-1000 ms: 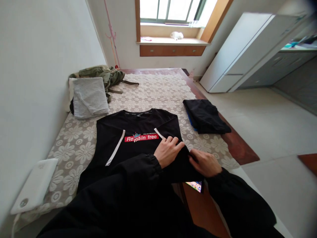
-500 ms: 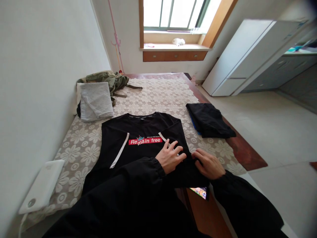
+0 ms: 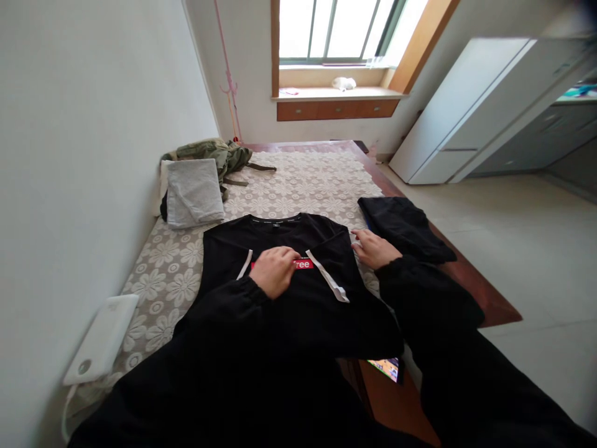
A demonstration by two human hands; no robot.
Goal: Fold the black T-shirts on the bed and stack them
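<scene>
Two hands on black shirt spread on flowered bed cover. White device at left edge; grey folded cloth behind. Left hand lies flat, loosely curled, on red print, hiding part of it. Right hand open, fingers at shirt's right edge. Black folded garment beside it.

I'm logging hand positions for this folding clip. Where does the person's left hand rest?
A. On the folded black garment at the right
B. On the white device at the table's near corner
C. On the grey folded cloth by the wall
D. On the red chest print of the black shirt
D: the left hand lies on the black shirt, covering most of its red chest print.
</scene>
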